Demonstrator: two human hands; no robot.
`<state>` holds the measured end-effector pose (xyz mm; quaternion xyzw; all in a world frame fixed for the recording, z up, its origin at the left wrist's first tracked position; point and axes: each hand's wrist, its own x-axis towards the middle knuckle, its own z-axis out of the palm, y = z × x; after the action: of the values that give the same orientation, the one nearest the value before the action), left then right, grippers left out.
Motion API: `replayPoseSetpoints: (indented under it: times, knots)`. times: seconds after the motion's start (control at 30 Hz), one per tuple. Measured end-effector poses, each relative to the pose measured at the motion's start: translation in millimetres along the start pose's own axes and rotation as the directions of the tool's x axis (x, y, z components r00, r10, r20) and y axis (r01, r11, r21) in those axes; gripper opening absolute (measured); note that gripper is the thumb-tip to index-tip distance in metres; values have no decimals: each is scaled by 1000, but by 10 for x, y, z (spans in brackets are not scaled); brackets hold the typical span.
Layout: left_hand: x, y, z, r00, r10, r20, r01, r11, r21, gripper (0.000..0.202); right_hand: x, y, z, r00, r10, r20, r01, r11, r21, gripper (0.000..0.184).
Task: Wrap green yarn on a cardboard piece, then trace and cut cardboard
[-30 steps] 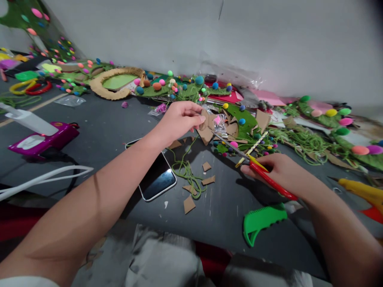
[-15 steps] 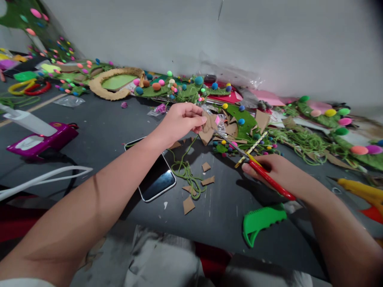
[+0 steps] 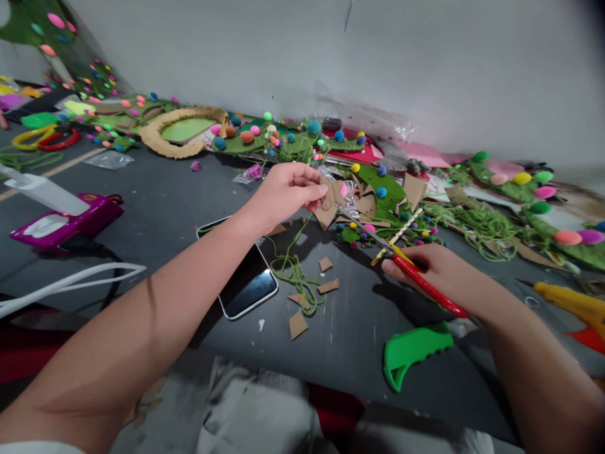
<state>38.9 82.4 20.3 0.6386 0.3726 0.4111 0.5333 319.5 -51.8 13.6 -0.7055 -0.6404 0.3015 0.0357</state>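
My left hand (image 3: 295, 190) pinches a small piece of brown cardboard (image 3: 331, 197) between thumb and fingers above the dark table. My right hand (image 3: 428, 268) is closed round the handles of a pair of scissors (image 3: 416, 280), one red and one yellow. Their blades point up and left, with the tips at the cardboard's lower right edge. Whether the tips bite into it I cannot tell. Small cardboard scraps (image 3: 299, 325) and loose green yarn (image 3: 297, 280) lie below the hands. A phone (image 3: 248, 284) rests partly under my left forearm.
A green plastic comb-edged tool (image 3: 416, 350) lies near the front edge. At far right is a yellow glue gun (image 3: 570, 302); at left, a purple device (image 3: 70, 224) with white cables (image 3: 70, 284). Green felt pieces with pompoms (image 3: 255, 142) and a cardboard ring (image 3: 177, 151) line the wall.
Almost nothing differs. Both hands, the cardboard and the scissors stay in nearly the same place.
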Motion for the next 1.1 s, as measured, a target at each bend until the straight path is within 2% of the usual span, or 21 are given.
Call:
replayPoseSetpoints:
  times: [1.1]
  knots:
    - [6, 3, -7, 999, -22, 39, 24, 998, -53, 13, -4, -77, -4, 999, -3, -34, 6, 996, 86, 66]
